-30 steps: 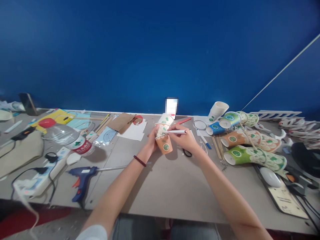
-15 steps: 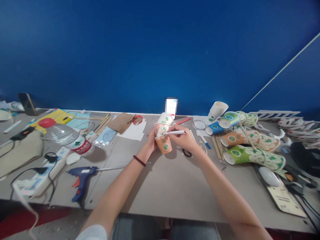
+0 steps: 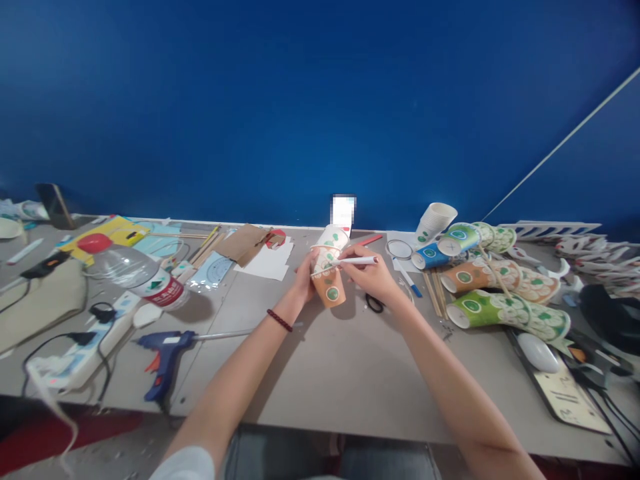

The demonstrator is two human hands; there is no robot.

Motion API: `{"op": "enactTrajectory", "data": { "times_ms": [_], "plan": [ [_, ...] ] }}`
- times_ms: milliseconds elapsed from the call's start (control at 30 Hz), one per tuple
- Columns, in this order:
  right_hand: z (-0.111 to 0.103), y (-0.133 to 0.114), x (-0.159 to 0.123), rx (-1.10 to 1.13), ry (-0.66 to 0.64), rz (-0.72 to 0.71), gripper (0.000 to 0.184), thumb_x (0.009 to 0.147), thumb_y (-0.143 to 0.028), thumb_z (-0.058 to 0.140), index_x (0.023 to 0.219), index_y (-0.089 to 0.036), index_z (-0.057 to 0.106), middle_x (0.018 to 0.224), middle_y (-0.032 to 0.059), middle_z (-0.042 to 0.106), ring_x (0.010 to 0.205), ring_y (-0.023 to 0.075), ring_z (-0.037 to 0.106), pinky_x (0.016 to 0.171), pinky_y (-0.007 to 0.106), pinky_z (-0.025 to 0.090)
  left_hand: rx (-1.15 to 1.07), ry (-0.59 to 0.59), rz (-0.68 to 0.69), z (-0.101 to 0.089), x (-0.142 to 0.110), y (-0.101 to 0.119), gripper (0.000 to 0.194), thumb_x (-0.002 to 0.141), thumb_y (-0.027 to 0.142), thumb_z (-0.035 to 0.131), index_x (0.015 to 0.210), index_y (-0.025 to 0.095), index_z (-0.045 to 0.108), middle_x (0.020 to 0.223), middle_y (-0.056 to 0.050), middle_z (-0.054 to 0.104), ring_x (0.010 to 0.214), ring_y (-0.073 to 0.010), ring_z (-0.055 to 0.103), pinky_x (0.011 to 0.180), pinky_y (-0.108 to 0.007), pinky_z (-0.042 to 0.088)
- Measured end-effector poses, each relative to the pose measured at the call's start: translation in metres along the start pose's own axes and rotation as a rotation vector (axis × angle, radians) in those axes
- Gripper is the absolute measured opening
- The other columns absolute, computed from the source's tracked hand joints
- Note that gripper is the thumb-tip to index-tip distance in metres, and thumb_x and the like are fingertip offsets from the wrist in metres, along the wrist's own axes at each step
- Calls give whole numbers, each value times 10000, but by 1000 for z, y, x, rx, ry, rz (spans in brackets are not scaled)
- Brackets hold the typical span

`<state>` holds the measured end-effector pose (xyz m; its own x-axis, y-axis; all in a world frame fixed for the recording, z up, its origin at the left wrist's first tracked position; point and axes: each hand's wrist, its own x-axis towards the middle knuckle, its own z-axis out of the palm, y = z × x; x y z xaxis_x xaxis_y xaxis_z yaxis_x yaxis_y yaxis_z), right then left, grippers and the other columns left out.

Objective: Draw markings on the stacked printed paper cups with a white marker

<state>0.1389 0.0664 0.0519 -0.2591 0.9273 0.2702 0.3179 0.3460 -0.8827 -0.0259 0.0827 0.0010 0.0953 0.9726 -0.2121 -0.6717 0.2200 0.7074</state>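
My left hand [image 3: 306,275] is closed around a short stack of paper cups [image 3: 329,267], orange at the near end with green dots, lying tilted above the table. My right hand [image 3: 371,273] pinches a white pen [image 3: 356,261] held crosswise, its tip resting against the side of the cups. A dark red bead bracelet [image 3: 279,321] circles my left wrist. A small black ring [image 3: 374,304] lies on the table just under my right hand.
Rows of joined paper cups [image 3: 505,313] and a white cup stack [image 3: 436,219] lie at the right. A blue glue gun [image 3: 165,350], a power strip [image 3: 75,357], a water bottle [image 3: 133,272], papers and sticks crowd the left. A blue marker [image 3: 410,283] lies nearby.
My right hand and the pen have shifted slightly up and to the right along the cups. The left hand and the cups have hardly moved.
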Motion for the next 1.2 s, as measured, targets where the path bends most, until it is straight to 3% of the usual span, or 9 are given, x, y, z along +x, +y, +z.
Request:
{"op": "enactTrajectory", "data": {
  "times_ms": [400,800,1067,1200],
  "plan": [
    [1,-3,0,-46,4,-9,115,789,-293,612,873,-246,675,877,13,707,738,180,621,629,297,489,4,-16,1,-2,1,0,366,795,453,681,981,139,662,847,-81,725,728,-207,681,674,-306,509],
    [-2,-14,-3,-92,-28,37,58,746,-270,616,753,-247,669,744,-11,682,665,168,578,603,296,432,49,-36,-43,-5,1,-1,403,751,470,714,1000,154,682,873,-78,732,742,-209,677,691,-315,508],
    [-7,-9,2,145,-17,64,108,757,-272,611,834,-229,673,886,20,699,772,184,655,660,308,544,-24,-60,-3,5,-4,3,432,807,517,647,1032,149,672,882,-97,739,703,-218,687,679,-331,532],
    [-7,-6,3,147,15,43,105,761,-267,614,836,-226,675,877,25,702,773,185,669,667,309,551,-45,-24,-50,6,-5,4,441,803,519,585,1023,148,679,812,-97,732,718,-254,690,706,-377,543]
  ]
}}
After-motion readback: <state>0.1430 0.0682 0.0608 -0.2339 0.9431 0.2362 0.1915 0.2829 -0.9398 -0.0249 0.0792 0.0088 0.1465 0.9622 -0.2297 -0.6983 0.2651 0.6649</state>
